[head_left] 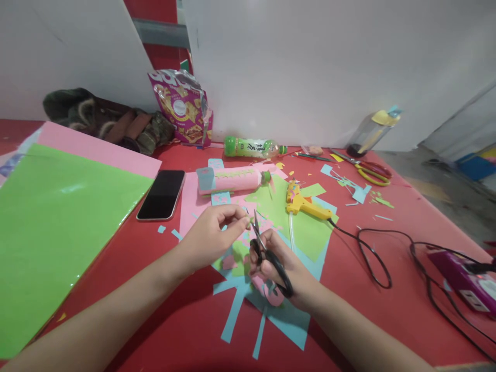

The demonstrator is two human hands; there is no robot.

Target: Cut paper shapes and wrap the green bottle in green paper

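Observation:
My right hand grips black-handled scissors, their blades pointing up and slightly apart. Close to the blade tips, my left hand pinches a tiny piece of green paper between thumb and forefinger. Beneath both hands lie light blue paper in sheets and strips, a light green sheet and pink scraps. Just beyond them a bottle wrapped in pink paper rests on its side, with a light blue band at its base and green cut-outs along it.
A yellow glue gun trails a black cord to a purple power strip. Left are a phone and green sheets. Behind stand a snack bag, a lying green-labelled bottle, red-and-yellow-handled scissors and a clear bottle.

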